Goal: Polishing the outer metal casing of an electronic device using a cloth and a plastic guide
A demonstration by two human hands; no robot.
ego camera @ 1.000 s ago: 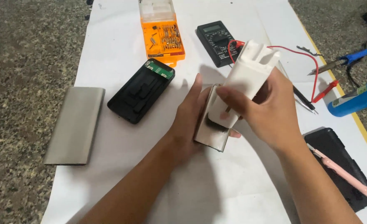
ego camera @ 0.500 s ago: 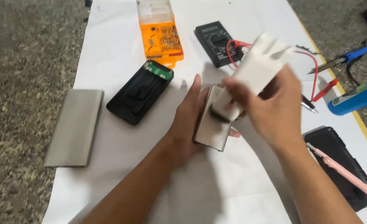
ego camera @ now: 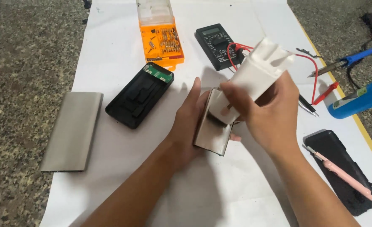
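1. White paper sheet (ego camera: 123, 168) covers the speckled stone floor.
2. Your left hand (ego camera: 190, 122) grips a silver metal sleeve (ego camera: 213, 130) at centre.
3. Your right hand (ego camera: 270, 113) clasps a white plastic battery frame (ego camera: 255, 77), its lower end inside the sleeve.

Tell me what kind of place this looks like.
Probably a makeshift electronics repair spot: a white sheet spread over speckled stone, with a multimeter, an orange screwdriver-bit case and a soldering iron laid out.
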